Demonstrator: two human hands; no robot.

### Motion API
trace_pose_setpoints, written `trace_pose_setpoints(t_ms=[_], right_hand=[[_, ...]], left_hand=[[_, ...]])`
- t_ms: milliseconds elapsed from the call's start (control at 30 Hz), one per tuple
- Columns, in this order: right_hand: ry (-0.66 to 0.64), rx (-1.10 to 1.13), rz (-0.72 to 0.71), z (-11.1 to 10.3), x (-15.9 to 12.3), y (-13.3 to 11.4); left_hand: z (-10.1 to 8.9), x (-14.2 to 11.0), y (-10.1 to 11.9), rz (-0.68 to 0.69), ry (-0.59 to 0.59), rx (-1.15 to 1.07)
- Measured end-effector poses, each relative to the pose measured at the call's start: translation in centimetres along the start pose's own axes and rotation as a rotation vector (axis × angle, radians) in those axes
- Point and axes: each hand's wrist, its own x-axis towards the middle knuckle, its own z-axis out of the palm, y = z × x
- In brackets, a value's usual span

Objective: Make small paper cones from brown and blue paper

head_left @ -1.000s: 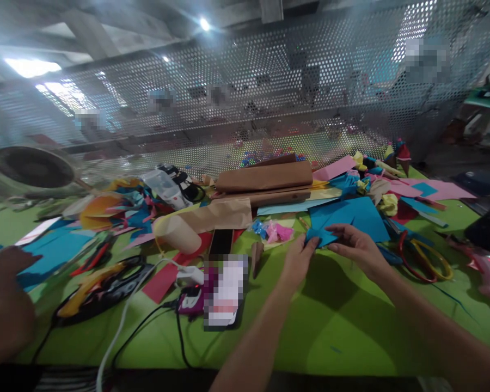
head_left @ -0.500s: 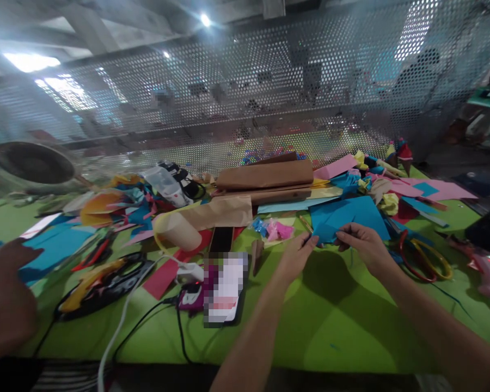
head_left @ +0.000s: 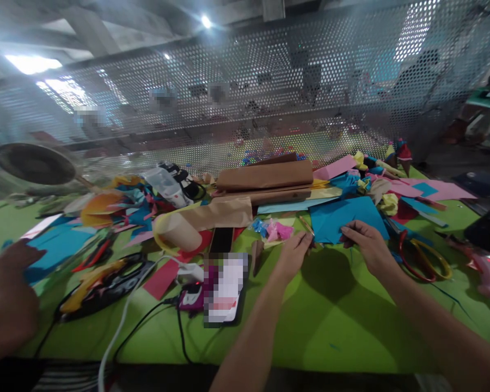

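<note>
In the middle right of the view, my left hand and my right hand face each other above the green table, fingers pinched. Between them is a small piece of blue paper, gripped at its two sides. Its outline blends into the larger blue sheet lying just behind, so its exact shape is hard to make out. A pencil-like stick lies beyond my left fingertips. Small pink and blue bits in clear plastic lie to the left of it.
Scissors with red and yellow handles and a pink glue gun lie on the right. Left are a phone, a purple power strip, cables and a paper roll. Another person's hand is at far left. Brown paper lies behind.
My hands have moved slightly apart, with the small blue paper between them lowered and turned against the blue sheet. The other person's hand at the left has shifted only a little.
</note>
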Motion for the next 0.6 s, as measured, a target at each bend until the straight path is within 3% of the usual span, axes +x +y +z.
trace_pose_setpoints(t_ms=[100, 267, 600], right_hand=[[0.009, 0.004, 0.002, -0.07, 0.09, -0.05], [0.016, -0.001, -0.005, -0.05, 0.01, -0.18], [0.019, -0.036, -0.025, -0.04, -0.03, 0.17]], left_hand=[[-0.02, -0.08, -0.12, -0.043, -0.010, -0.115], [0.00, -0.29, 0.11, -0.046, -0.065, -0.128], [0.14, -0.10, 0.25, 0.071, -0.047, 0.176]])
